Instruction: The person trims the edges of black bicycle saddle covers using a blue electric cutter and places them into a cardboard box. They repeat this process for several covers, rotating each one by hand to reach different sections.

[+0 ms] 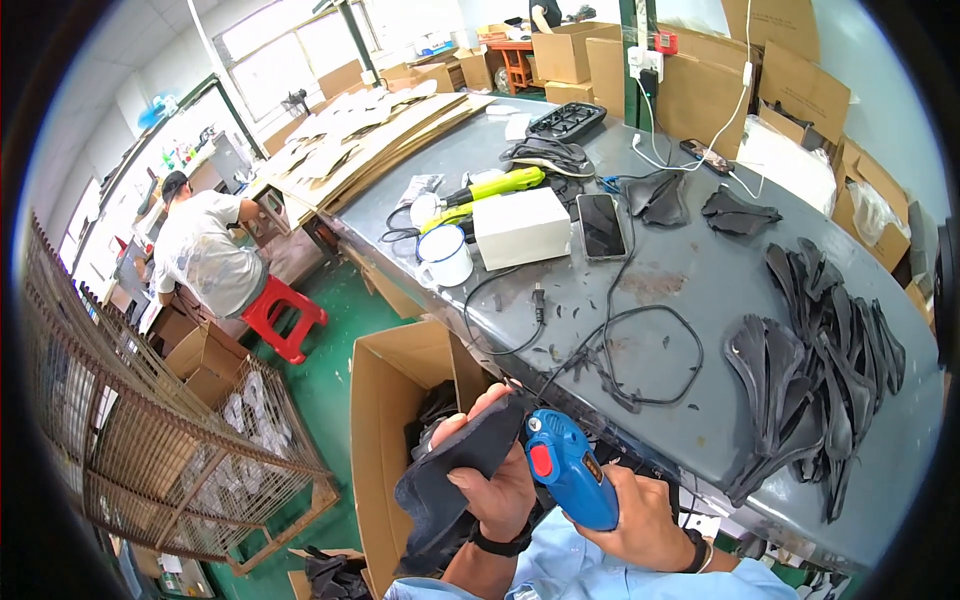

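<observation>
My left hand (503, 497) is closed on a dark grey, curved piece (455, 468) that looks like a bicycle saddle cover, held over the near edge of the table. Wrapped round a blue handheld power tool (582, 482) with a red button is my right hand (643, 522). The tool's front end is close beside the piece; its tip is hidden, so I cannot tell whether they touch. A black cable (650, 308) loops on the table beyond. Many similar dark pieces (825, 370) lie heaped on the table to the right.
An open cardboard box (385, 350) stands left of my hands, with dark pieces inside. On the grey table (720, 290) are a mug (443, 258), a white box (522, 228), a phone (601, 226) and a yellow-green tool (505, 184). A person (205, 245) sits at left, beyond a wire cage (190, 430).
</observation>
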Motion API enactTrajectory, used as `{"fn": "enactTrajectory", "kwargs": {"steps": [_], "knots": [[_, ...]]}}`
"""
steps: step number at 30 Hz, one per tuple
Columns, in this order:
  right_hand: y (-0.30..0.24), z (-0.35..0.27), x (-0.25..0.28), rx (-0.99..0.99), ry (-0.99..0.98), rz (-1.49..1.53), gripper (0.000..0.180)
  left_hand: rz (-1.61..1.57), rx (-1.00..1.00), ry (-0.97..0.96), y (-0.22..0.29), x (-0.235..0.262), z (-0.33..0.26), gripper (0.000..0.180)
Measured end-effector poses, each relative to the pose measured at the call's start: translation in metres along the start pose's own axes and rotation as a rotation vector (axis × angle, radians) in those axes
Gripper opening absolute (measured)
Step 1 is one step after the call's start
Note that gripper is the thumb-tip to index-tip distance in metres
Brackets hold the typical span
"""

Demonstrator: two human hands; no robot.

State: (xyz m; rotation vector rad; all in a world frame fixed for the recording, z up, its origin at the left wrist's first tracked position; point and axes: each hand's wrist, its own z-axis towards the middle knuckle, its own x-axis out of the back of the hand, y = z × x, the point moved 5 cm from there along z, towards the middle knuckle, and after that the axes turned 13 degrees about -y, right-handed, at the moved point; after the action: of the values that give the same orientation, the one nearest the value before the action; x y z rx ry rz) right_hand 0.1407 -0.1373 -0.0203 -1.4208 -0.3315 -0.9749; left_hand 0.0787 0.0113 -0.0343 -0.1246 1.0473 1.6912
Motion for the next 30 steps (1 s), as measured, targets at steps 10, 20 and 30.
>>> {"fn": "enactTrajectory", "kwargs": {"steps": [10,20,30], "knots": [[0.020,-0.012,-0.003,0.013,-0.006,-0.058,0.060,-0.028,0.422,-0.054,0.024,0.003,0.021,0.045],[0.015,-0.012,0.001,0.056,-0.022,-0.081,0.057,0.182,0.507,-0.119,0.036,0.000,0.028,0.036],[0.018,-0.017,0.000,0.043,-0.030,-0.016,0.058,0.107,0.388,-0.001,0.038,0.000,0.025,0.034]]}}
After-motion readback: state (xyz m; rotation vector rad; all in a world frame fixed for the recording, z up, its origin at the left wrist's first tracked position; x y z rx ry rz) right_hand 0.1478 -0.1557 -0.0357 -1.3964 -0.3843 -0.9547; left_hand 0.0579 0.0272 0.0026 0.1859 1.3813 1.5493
